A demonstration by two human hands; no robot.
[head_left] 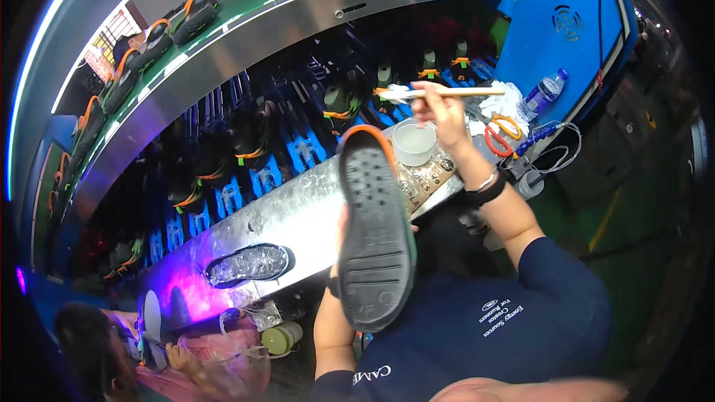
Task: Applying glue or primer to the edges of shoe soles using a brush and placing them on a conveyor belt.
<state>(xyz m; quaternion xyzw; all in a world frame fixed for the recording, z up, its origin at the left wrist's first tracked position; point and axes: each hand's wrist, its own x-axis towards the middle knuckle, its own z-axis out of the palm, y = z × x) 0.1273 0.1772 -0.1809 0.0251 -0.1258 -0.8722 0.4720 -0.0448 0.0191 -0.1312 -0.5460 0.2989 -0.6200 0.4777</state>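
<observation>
My left hand grips a dark grey shoe sole with an orange rim at its upper end. The tread faces me, and most of that hand is hidden behind it. Whether an upper is attached I cannot tell. Above and to the right, my right hand is closed round the wooden handle of a brush. Its pale bristles point left, over the bench's far side. Just below this hand stands a clear plastic cup with whitish contents. Another sole lies on the bench, its inner side up and glossy.
Behind the metal bench, several shoes sit on blue holders. More shoes line a raised ledge at far left. Scissors and a bottle are at right. A co-worker handles a shoe part at lower left.
</observation>
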